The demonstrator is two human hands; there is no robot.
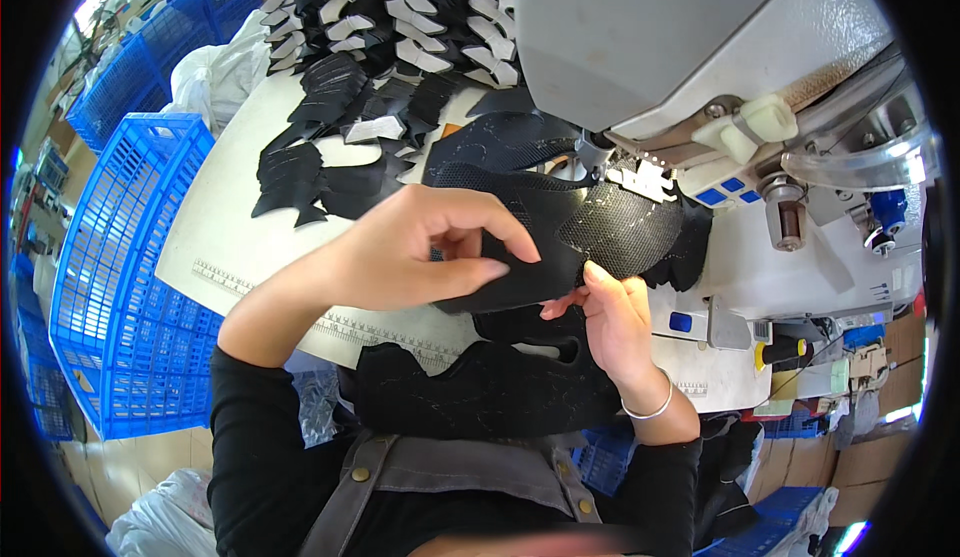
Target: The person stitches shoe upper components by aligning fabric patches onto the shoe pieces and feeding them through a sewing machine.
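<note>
A black shoe upper [535,222] with a mesh panel lies on the white worktable under the sewing machine's needle area. My right hand [615,327] pinches its near edge, thumb on top and fingers below. Above its left part hovers my left hand [420,247], thumb and index finger apart, the other fingers curled, with nothing visible between them. The sewing machine head [650,37] rises over the far side of the upper, partly covering it. Nearer to me, another dark piece [480,387] hangs over the table's front edge toward my lap.
Black cut pieces [290,172] lie left of the upper, and rows of black and pale pieces [415,17] are stacked behind. Printed rulers [400,342] run along the table. A blue plastic crate [130,277] stands at the left. A thread spool [783,352] sits at the right.
</note>
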